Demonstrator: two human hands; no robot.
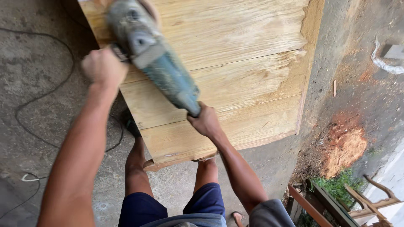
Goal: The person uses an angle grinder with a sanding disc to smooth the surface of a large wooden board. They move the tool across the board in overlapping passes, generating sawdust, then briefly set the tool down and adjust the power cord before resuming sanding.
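Note:
A blurred teal and grey angle grinder lies slanted over a pale wooden panel made of joined boards. My left hand grips the side handle near the tool's head at the upper left. My right hand holds the rear end of the tool's body. The tool's head rests over the panel's top left part. Sawdust covers the panel's right edge. My legs, in blue shorts, stand below the panel's near edge.
A black cable loops over the concrete floor on the left. An orange sawdust heap lies on the ground to the right. Carved wooden pieces and planks sit at the bottom right beside grass.

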